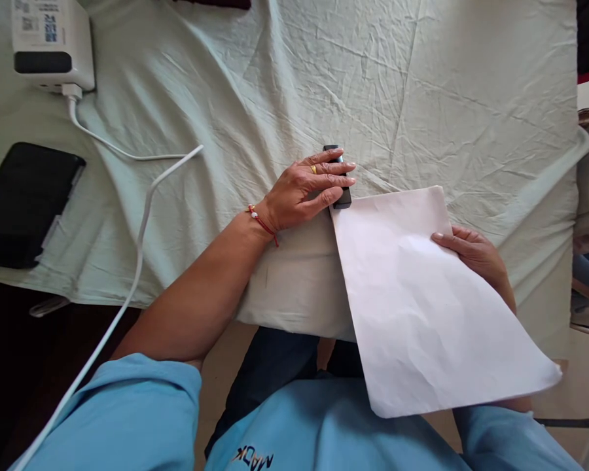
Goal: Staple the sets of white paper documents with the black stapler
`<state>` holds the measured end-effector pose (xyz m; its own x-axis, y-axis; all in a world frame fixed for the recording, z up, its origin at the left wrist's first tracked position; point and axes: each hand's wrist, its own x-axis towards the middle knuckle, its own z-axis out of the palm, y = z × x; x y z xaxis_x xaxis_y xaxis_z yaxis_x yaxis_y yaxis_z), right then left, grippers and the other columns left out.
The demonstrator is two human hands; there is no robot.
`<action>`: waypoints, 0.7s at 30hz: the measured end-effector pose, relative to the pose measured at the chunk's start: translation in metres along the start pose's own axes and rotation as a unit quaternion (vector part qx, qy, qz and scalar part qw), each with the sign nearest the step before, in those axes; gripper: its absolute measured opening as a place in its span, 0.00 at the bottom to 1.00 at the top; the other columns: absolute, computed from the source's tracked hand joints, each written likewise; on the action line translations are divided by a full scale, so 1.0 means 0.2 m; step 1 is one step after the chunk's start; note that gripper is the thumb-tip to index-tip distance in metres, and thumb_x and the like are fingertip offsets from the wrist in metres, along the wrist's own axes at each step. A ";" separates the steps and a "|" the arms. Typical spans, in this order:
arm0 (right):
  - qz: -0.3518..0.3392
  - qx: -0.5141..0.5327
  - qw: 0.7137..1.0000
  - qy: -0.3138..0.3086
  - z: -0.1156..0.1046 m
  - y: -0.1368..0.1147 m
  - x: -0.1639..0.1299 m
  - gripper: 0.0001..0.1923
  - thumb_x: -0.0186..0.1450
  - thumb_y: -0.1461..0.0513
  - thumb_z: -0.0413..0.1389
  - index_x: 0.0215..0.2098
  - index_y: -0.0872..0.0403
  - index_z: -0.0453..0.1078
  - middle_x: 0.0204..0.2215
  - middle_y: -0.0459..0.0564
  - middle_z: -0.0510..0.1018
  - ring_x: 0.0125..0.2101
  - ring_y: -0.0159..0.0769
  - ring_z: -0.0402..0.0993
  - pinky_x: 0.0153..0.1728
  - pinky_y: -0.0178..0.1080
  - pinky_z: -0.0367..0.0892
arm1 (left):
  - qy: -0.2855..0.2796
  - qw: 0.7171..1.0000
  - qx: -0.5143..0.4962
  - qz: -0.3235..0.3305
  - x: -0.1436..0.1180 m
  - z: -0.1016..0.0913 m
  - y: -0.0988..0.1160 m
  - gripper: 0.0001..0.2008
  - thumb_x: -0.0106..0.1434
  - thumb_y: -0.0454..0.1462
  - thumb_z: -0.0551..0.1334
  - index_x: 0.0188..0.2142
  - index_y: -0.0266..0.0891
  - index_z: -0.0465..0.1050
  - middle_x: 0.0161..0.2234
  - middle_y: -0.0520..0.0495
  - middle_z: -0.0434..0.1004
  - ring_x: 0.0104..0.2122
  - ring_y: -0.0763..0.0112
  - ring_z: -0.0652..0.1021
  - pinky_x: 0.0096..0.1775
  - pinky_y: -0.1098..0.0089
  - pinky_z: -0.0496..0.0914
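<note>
matt, creased white paper sheet (422,301) over wrinkled pale-green cloth bedsheet (324,85); glossy black phone (22,203).

I am wearing the only camera on my head, and it is looking forward and steeply down over my chest at the sheet-covered surface (422,85) in front of me. It is sitting close: my blue sleeves are filling the 6 o'clock edge, my left hand (307,190) is lying near the centre, and my right hand (474,252) is showing toward 3 o'clock. The far edge of the surface is running out at 12 o'clock. There being one view, nothing is being shared with another.
</note>
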<state>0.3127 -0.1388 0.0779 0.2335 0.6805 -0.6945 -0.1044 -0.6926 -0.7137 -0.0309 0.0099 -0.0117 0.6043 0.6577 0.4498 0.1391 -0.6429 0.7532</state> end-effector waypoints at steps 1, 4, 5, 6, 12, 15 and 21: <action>-0.003 -0.001 1.000 0.001 0.00 0.00 0.00 0.20 0.50 0.56 0.83 0.36 0.54 0.86 0.26 0.45 0.85 0.19 0.32 0.79 0.19 0.31 0.76 | -0.003 1.000 0.014 -0.011 0.00 0.01 0.01 0.22 0.75 0.56 0.63 0.57 0.51 0.88 0.65 0.43 0.85 0.76 0.50 0.73 0.76 0.45 0.66; -0.022 0.011 1.000 0.007 -0.01 0.01 0.01 0.22 0.48 0.55 0.84 0.36 0.53 0.86 0.26 0.44 0.85 0.20 0.31 0.78 0.20 0.31 0.76 | -0.019 0.996 0.069 -0.044 0.01 0.02 0.05 0.22 0.75 0.56 0.64 0.56 0.49 0.88 0.65 0.42 0.86 0.76 0.47 0.72 0.78 0.41 0.59; -0.030 0.012 0.999 0.009 -0.01 0.02 0.01 0.22 0.49 0.54 0.84 0.37 0.53 0.86 0.27 0.45 0.86 0.20 0.31 0.78 0.20 0.31 0.76 | -0.023 0.995 0.085 -0.055 0.01 0.02 0.06 0.22 0.76 0.56 0.63 0.56 0.50 0.88 0.65 0.42 0.85 0.77 0.47 0.71 0.79 0.39 0.55; -0.040 0.010 0.999 0.011 -0.01 0.02 0.01 0.22 0.50 0.52 0.84 0.37 0.52 0.86 0.27 0.45 0.86 0.20 0.32 0.78 0.20 0.32 0.75 | -0.026 0.993 0.099 -0.065 0.01 0.02 0.07 0.21 0.76 0.56 0.63 0.56 0.51 0.87 0.66 0.43 0.85 0.78 0.47 0.69 0.80 0.37 0.51; -0.071 -0.037 0.997 0.012 -0.01 0.07 0.04 0.21 0.51 0.49 0.83 0.32 0.51 0.85 0.26 0.48 0.86 0.20 0.35 0.79 0.18 0.34 0.74 | -0.001 0.993 0.094 -0.073 0.00 0.05 0.05 0.24 0.77 0.58 0.61 0.59 0.52 0.86 0.66 0.43 0.84 0.80 0.47 0.66 0.80 0.36 0.52; -0.069 -0.029 0.996 0.046 -0.05 0.07 0.04 0.21 0.47 0.52 0.84 0.31 0.52 0.85 0.25 0.49 0.86 0.19 0.36 0.78 0.16 0.34 0.73 | 0.036 0.996 0.064 -0.043 0.00 0.05 0.01 0.28 0.74 0.63 0.63 0.61 0.52 0.84 0.67 0.42 0.83 0.77 0.49 0.70 0.77 0.43 0.62; -0.207 0.050 0.969 0.128 -0.15 0.10 0.08 0.22 0.39 0.56 0.84 0.17 0.49 0.75 0.16 0.42 0.78 0.14 0.29 0.69 0.13 0.32 0.66 | 0.209 0.972 0.002 -0.103 -0.01 0.02 0.07 0.30 0.71 0.67 0.62 0.42 0.46 0.86 0.41 0.43 0.87 0.43 0.62 0.85 0.45 0.62 0.80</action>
<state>0.3437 -0.1483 0.0557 0.5055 0.8045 -0.3118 -0.0409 -0.3386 -0.9400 -0.0268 -0.0029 -0.0041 0.1919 0.8742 0.4460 0.2266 -0.4817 0.8465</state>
